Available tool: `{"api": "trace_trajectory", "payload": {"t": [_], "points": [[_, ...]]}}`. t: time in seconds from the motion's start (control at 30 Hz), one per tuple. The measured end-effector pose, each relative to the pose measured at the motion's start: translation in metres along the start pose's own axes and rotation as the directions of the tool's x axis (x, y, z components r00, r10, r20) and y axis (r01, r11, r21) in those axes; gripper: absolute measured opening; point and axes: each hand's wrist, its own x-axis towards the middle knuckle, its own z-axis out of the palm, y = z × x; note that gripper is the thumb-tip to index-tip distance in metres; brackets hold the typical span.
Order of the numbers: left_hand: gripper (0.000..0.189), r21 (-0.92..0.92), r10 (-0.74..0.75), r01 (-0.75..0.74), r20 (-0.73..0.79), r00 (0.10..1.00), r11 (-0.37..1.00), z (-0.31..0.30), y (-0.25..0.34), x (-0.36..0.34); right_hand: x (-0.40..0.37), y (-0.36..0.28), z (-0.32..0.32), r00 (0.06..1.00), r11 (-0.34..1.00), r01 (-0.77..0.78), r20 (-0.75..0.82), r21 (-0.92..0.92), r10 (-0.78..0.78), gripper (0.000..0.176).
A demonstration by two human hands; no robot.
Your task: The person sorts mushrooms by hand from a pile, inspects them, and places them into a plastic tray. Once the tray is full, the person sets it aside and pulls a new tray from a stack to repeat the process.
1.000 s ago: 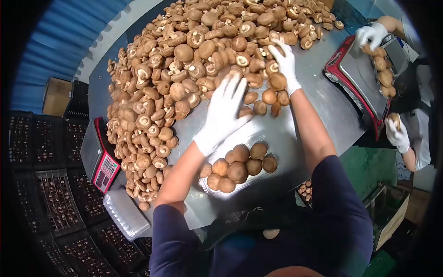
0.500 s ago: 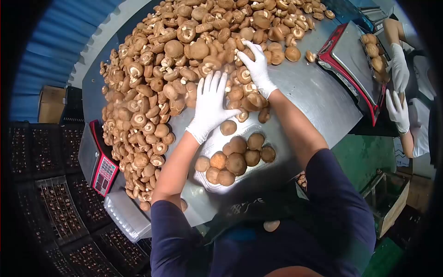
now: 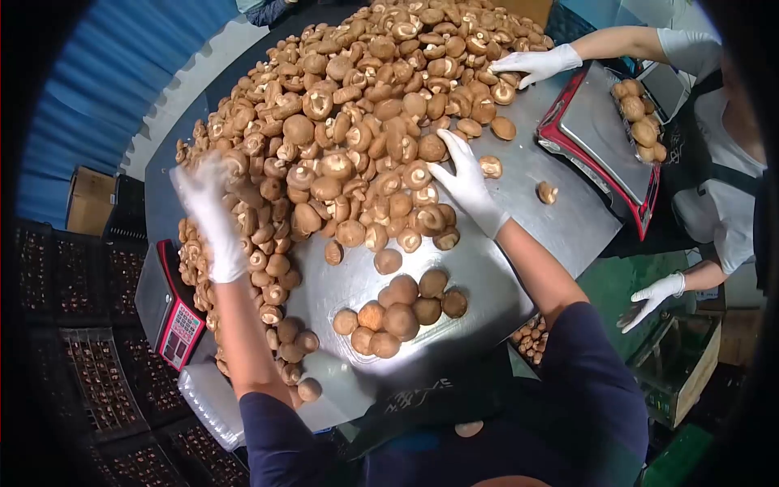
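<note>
A large heap of brown mushrooms (image 3: 357,138) covers the far and left parts of the metal table (image 3: 324,284). My left hand (image 3: 208,215), in a white glove, is over the heap's left side; its fingers are smeared by motion. My right hand (image 3: 466,178), also gloved, rests at the heap's right edge with thumb and fingers apart, its fingertips beside a mushroom (image 3: 432,148). Nearer to me, a small group of round mushrooms (image 3: 400,321) lies caps up on the metal. One single mushroom (image 3: 388,260) sits just beyond that group.
A red-edged scale (image 3: 596,138) at the right bears a tray of mushrooms (image 3: 639,118). Beside it, a co-worker's gloved hand (image 3: 540,63) touches the heap, the other (image 3: 652,300) hangs lower. Another scale (image 3: 180,329) and clear plastic trays (image 3: 209,398) are at the left.
My left hand has moved left from the heap's middle. My right hand has shifted slightly right and down in view. The co-worker's hands have parted, one now reaching the heap.
</note>
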Motion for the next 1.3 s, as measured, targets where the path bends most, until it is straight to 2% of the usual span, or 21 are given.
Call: {"api": "trace_trajectory", "payload": {"t": [0.03,0.1,0.2,0.27,0.33,0.4,0.47,0.53,0.6,0.67,0.73,0.87,0.9,0.93,1.0,1.07,1.1,1.13,1.2,1.27,1.3], "points": [[0.041,-0.131,0.026,-0.043,-0.128,0.991,0.99,-0.025,0.003,0.023,-0.003,0.002,-0.003,1.0,1.0,0.002,-0.001,-0.002,-0.002,0.062],[0.033,-0.125,0.091,-0.137,-0.322,0.942,0.983,-0.073,0.027,0.054,-0.004,0.005,-0.007,0.998,0.999,0.025,-0.056,0.028,-0.023,0.053],[0.04,-0.206,0.089,-0.176,-0.373,0.924,0.963,-0.104,0.05,0.053,0.009,0.019,-0.011,0.993,0.998,0.053,-0.105,0.034,-0.049,0.042],[0.05,-0.097,0.091,-0.125,-0.3,0.95,0.987,-0.089,0.059,0.024,0.038,0.018,-0.023,0.968,0.995,0.09,-0.239,0.051,-0.076,0.024],[0.054,-0.027,-0.016,0.012,-0.145,0.989,1.0,-0.068,0.065,-0.013,0.075,0.033,-0.033,0.922,0.991,0.112,-0.365,-0.073,-0.131,0.02],[0.056,0.061,-0.023,0.026,-0.046,0.999,0.998,-0.053,0.057,-0.052,0.119,0.068,-0.04,0.914,0.946,-0.074,-0.402,-0.316,-0.063,0.024],[0.055,0.002,-0.098,0.098,0.023,0.995,0.995,-0.052,0.042,-0.086,0.159,0.097,-0.045,0.895,0.845,-0.329,-0.425,-0.422,0.137,0.036],[0.052,0.047,-0.2,0.198,0.028,0.979,0.979,-0.051,0.039,-0.117,0.19,0.133,-0.05,0.865,0.819,-0.472,-0.352,-0.327,0.358,0.046],[0.05,-0.059,-0.281,0.286,0.08,0.956,0.956,-0.059,0.032,-0.144,0.213,0.141,-0.061,0.826,0.807,-0.551,-0.28,-0.214,0.49,0.052],[0.047,-0.069,-0.369,0.37,0.026,0.929,0.927,-0.06,0.031,-0.164,0.231,0.17,-0.062,0.841,0.825,-0.539,-0.152,-0.168,0.519,0.05],[0.044,-0.074,-0.433,0.433,0.013,0.901,0.899,-0.071,0.023,-0.179,0.23,0.159,-0.062,0.827,0.782,-0.553,-0.082,-0.287,0.556,0.047],[0.038,-0.124,-0.481,0.486,0.065,0.874,0.865,-0.068,0.026,-0.184,0.212,0.114,-0.072,0.806,0.772,-0.589,-0.102,-0.24,0.583,0.047],[0.037,-0.129,-0.481,0.482,0.039,0.876,0.867,-0.065,0.026,-0.186,0.223,0.156,-0.064,0.759,0.74,-0.65,-0.172,-0.173,0.627,0.046],[0.037,-0.059,-0.495,0.495,0.014,0.869,0.867,-0.056,0.042,-0.182,0.217,0.166,-0.067,0.812,0.809,-0.578,-0.179,-0.109,0.556,0.047],[0.036,-0.108,-0.469,0.479,0.107,0.877,0.871,-0.052,0.043,-0.182,0.198,0.116,-0.083,0.795,0.806,-0.591,-0.159,0.012,0.585,0.044],[0.038,-0.004,-0.427,0.437,0.208,0.88,0.899,-0.042,0.05,-0.178,0.172,0.08,-0.089,0.865,0.848,-0.447,-0.104,0.286,0.491,0.033],[0.036,-0.063,-0.416,0.451,0.295,0.86,0.89,-0.035,0.051,-0.173,0.155,0.043,-0.097,0.855,0.799,-0.474,-0.023,0.37,0.518,0.025],[0.034,-0.119,-0.4,0.471,0.375,0.836,0.874,-0.029,0.053,-0.169,0.135,0.008,-0.102,0.803,0.669,-0.558,0.115,0.491,0.585,0.025],[0.035,-0.17,-0.362,0.492,0.485,0.796,0.854,0.004,0.076,-0.157,0.102,-0.015,-0.101,0.727,0.354,-0.664,0.457,0.659,0.512,0.025],[0.042,-0.231,-0.263,0.458,0.568,0.78,0.858,0.044,0.083,-0.149,0.057,-0.069,-0.106,0.675,0.181,-0.727,0.64,0.663,0.368,0.024],[0.043,-0.354,-0.147,0.391,0.553,0.82,0.849,0.08,0.088,-0.147,0.039,-0.065,-0.099,0.562,-0.075,-0.786,0.761,0.613,0.325,0.024]]}}
